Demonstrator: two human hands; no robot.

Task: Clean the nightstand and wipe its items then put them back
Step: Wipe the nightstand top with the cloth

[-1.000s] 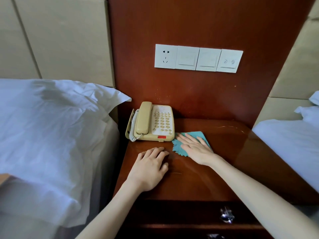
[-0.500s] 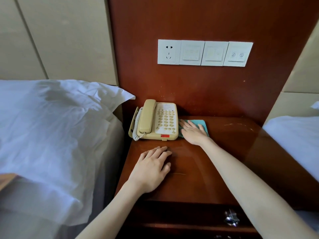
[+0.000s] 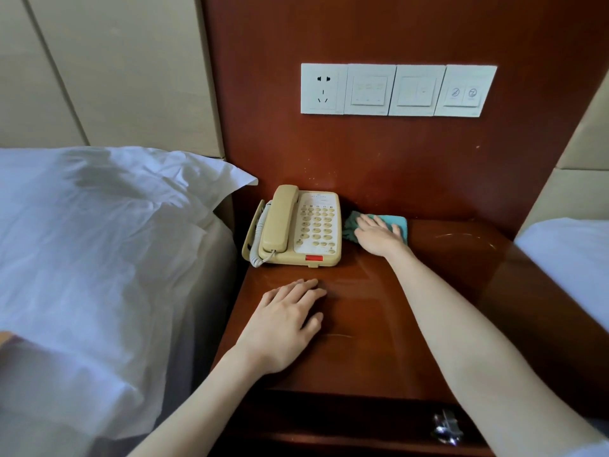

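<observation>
- Now the right hand [image 3: 379, 237] lies flat, fingers spread, pressing the teal cloth [image 3: 397, 221]; since 1 second ago it has slid the cloth to the rear corner, just beside the telephone [image 3: 298, 227].
- The left hand [image 3: 286, 321] rests flat and open on the surface [image 3: 445, 291], unmoved.
- So the front seems wiped; the telephone itself is probably not wiped yet.

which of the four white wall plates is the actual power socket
The leftmost plate, above the phone: it has plug holes, while the other three plates to its right carry flat switch buttons.
</observation>
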